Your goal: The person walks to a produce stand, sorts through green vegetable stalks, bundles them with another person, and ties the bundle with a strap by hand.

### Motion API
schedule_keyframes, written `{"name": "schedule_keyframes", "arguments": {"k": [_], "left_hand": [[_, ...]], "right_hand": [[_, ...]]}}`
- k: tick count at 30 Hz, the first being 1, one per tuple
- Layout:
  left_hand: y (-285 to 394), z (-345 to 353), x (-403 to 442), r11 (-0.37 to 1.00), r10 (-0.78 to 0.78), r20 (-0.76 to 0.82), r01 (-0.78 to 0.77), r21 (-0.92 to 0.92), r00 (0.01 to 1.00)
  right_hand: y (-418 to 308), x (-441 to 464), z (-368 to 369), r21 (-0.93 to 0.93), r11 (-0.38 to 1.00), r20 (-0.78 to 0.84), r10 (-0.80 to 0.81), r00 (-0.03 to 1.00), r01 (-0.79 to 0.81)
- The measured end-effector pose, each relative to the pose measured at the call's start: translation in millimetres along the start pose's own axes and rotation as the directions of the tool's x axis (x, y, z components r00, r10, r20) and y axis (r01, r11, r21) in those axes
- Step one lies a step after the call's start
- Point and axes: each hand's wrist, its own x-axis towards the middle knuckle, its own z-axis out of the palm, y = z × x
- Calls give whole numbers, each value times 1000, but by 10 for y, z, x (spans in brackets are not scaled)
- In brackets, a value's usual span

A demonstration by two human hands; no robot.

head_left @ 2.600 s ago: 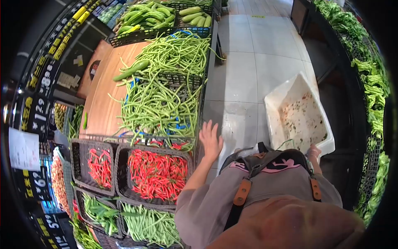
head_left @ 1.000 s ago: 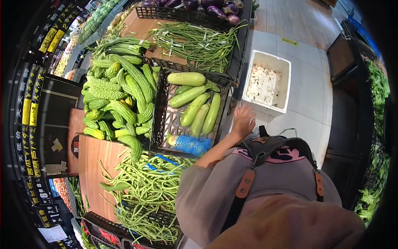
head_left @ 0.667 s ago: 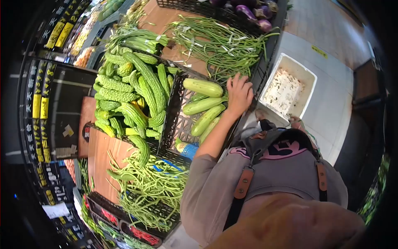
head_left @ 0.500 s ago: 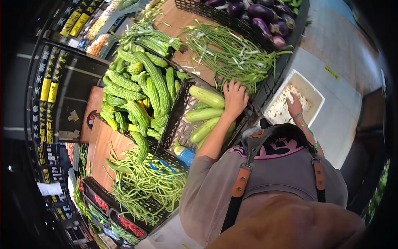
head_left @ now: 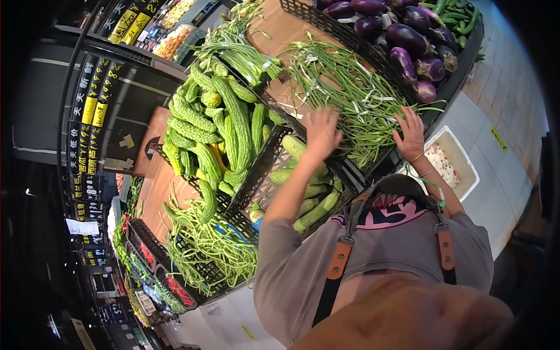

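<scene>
My left hand (head_left: 322,133), slightly blurred, is over the upper end of the crate of pale green zucchini (head_left: 317,211), beside the garlic shoots. Its fingers are apart and nothing shows in them. My right hand (head_left: 412,133) lies at the right end of the long green garlic shoots (head_left: 350,96), its fingers spread at their edge. The shoots lie in bundles with white ties on a wooden display surface (head_left: 271,26). Bumpy green bitter melons (head_left: 236,125) are heaped left of the zucchini crate.
Purple eggplants (head_left: 408,44) fill a black crate beyond the shoots. A white foam box (head_left: 469,172) with scraps inside stands on the tiled floor at the right. Green beans (head_left: 213,251) and trays of red chilies (head_left: 178,290) are at the lower left. Price signs (head_left: 96,111) hang at the left.
The view has turned and shifted toward the garlic shoots and eggplants. My right hand has moved from over the foam box to the shoots' edge. My left hand has moved off the zucchini's right side.
</scene>
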Motion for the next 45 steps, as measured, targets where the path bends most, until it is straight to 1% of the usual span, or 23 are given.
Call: {"name": "schedule_keyframes", "arguments": {"k": [2,3,4,8,10,12,14,16,17,18,20,21,22,26,28,30,33,36,38,41,42,44,45], "left_hand": [[-373,-106,304,985,-66,68,53,166,995],[-676,-33,405,986,-76,11,73,151,997],[-908,-19,503,966,-67,-34,73,250,997],[-1575,22,959,844,-124,-74,144,516,990],[-1785,129,1097,796,-146,-94,173,580,985],[-1966,277,1198,765,-182,-80,192,615,980],[-2125,275,1318,756,-136,-112,176,630,984],[-2185,226,1418,781,-279,35,206,590,960],[-2265,249,1458,807,-195,-1,161,568,981],[-2362,282,1526,810,-197,9,158,565,980],[-2559,356,1662,812,-95,-113,143,566,989],[-2501,246,1717,870,-127,-121,169,463,985],[-2545,244,1744,873,-140,-112,176,455,984],[-2565,294,1775,850,-206,-13,186,493,978],[-2531,314,1784,805,-215,-47,204,557,975],[-2362,281,1680,836,-221,-42,212,505,974],[-1846,236,1450,936,-210,-229,263,233,950],[-1170,158,1001,980,-172,-201,188,62,964],[-761,140,623,985,-170,-15,170,11,985],[-370,261,160,944,-266,195,296,-147,944],[-309,264,115,940,-268,211,303,-157,940],[-171,198,62,889,-309,54,309,-337,949],[-121,131,57,864,-315,34,302,-402,948]], "right_hand": [[-23,32,75,22,1000,0,-17,1000,17],[-41,26,98,34,999,-2,-14,1000,14],[-50,41,111,40,999,-11,-11,1000,12],[64,-114,320,62,997,27,47,999,-49],[62,-104,326,67,996,14,62,998,-63],[52,-98,333,74,994,3,81,997,-81],[59,-90,336,85,993,24,82,996,-84],[45,-69,322,85,992,22,87,996,-89],[42,-66,310,80,994,36,77,996,-80],[34,-54,293,80,993,46,83,996,-86],[20,-26,278,100,991,66,79,995,-85],[23,-33,302,81,993,71,83,994,-89],[28,-32,314,79,993,88,81,993,-88],[40,-15,333,62,995,89,69,994,-75],[44,-15,323,84,993,95,74,993,-82],[43,-11,310,84,993,118,78,990,-88],[30,6,251,84,991,162,93,982,-107],[-43,148,154,80,988,164,116,980,-130],[-102,322,52,45,998,88,38,995,-42],[-84,644,131,66,998,83,-21,996,16],[-30,741,235,68,997,98,-29,995,22],[85,893,505,62,998,144,24,989,-34],[175,957,679,6,998,179,66,982,-68]]}}
